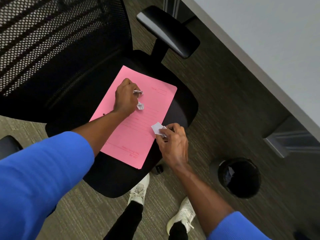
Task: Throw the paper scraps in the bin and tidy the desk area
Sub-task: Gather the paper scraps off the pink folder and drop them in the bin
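Office chair (107, 179), black mesh back, seat carrying one pink folder (138, 129) lying flat. Left hand (125, 97) over the folder's upper half, grip closed around crumpled white paper scraps (140, 106), bits showing at the fingers and below the palm. Right hand (174, 144) at the folder's 4 o'clock edge, fingertips pinched on a folded white scrap (157, 127). Black round bin (239, 177) on carpet at 4 o'clock from the chair, paper inside. Grey desk (259, 40) along the 1–3 o'clock side.
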Available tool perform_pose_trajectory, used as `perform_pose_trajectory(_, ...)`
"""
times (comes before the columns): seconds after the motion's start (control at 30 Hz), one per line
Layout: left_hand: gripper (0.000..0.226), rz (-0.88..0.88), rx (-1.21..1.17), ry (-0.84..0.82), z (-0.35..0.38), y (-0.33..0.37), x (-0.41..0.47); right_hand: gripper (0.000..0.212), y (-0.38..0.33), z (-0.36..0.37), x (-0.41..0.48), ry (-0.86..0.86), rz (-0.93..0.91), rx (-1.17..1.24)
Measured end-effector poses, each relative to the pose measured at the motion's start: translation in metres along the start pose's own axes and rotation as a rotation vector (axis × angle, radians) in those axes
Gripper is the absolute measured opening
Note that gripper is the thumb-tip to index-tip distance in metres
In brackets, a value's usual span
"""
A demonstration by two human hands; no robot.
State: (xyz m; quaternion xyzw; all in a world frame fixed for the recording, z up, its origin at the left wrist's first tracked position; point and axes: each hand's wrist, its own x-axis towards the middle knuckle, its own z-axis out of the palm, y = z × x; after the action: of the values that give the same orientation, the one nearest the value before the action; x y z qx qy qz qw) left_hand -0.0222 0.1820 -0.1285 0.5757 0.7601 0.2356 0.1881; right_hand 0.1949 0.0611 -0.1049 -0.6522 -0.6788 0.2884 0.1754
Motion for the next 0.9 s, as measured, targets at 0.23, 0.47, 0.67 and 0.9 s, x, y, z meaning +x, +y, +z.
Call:
perform_pose_trajectory(0.23,0.011,-0.002,-0.088,0.005,0.009,0.036,-0.046,0.030,0.019,-0.011,-0.006,0.030,0.052,0.033)
perform_pose_trajectory(0.47,0.014,0.014,-0.235,-0.062,0.050,0.102,-0.107,0.028,0.066,-0.041,-0.023,0.114,0.142,0.021)
perform_pose_trajectory(0.67,0.009,0.082,-0.253,-0.150,0.100,0.151,-0.148,0.028,0.132,-0.081,-0.053,0.164,0.248,0.000)
perform_pose_trajectory(0.9,0.015,0.069,-0.112,-0.343,0.187,0.197,-0.201,0.032,0.231,-0.117,-0.095,0.159,0.488,0.036)
